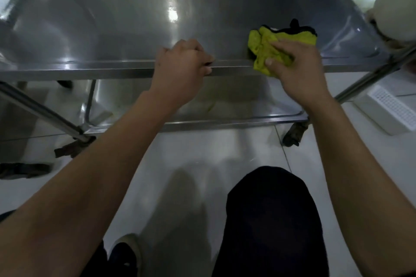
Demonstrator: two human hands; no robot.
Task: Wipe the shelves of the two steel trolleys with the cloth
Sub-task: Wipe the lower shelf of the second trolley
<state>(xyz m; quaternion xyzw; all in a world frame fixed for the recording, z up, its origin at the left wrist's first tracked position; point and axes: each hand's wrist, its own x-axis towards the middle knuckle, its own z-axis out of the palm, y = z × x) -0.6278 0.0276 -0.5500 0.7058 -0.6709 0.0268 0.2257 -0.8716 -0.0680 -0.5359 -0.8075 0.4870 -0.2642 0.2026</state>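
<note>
Head view: a steel trolley [112, 29] is seen from above, its top shelf [135, 18] filling the upper half of the frame, bright glare spots scattered over it. At roughly the centre, the near rim of that shelf is gripped by the left hand [180, 63], fingers curled over the edge. Off toward 3 o'clock from it, the yellow-green cloth [267, 49] is bunched and pressed onto the shelf's near rim by the right hand [297, 69], thumb and fingers curled round the fabric; a dark edging is shown along the cloth's far side. Below the rim, the lower shelf [225, 101] is visible, dull and reflective. Castors are made out at 9 o'clock [72, 147] and just right of centre [293, 135], both on the pale tiled floor [202, 164]. At 6 o'clock a dark-trousered knee [270, 220] and a shoe [126, 252] are caught. At 3 o'clock a white perforated box [387, 110] is lying on the floor; at 2 o'clock a pale rounded object [396, 13] is partly cut off, unidentifiable.
</note>
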